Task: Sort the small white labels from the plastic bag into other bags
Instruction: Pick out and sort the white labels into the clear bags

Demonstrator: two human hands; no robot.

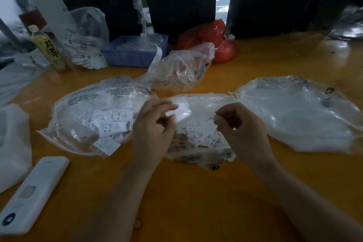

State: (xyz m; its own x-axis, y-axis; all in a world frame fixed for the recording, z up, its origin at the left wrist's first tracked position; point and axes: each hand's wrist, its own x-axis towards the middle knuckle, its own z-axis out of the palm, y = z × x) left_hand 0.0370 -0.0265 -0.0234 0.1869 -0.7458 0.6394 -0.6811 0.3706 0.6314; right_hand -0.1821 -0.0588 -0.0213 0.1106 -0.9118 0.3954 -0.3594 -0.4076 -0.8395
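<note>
Orange table (196, 192), dim room. Left hand (155, 131) pinches blurred label (179, 112), apparently; right hand (238, 129) fingers curled, contents unclear.

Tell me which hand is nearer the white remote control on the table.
Left. The left hand is above the middle bag, to the right of and beyond the white remote control; the right hand is farther right still.

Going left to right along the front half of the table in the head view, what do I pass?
Remote → left label bag → left hand → right hand → right bag.
</note>
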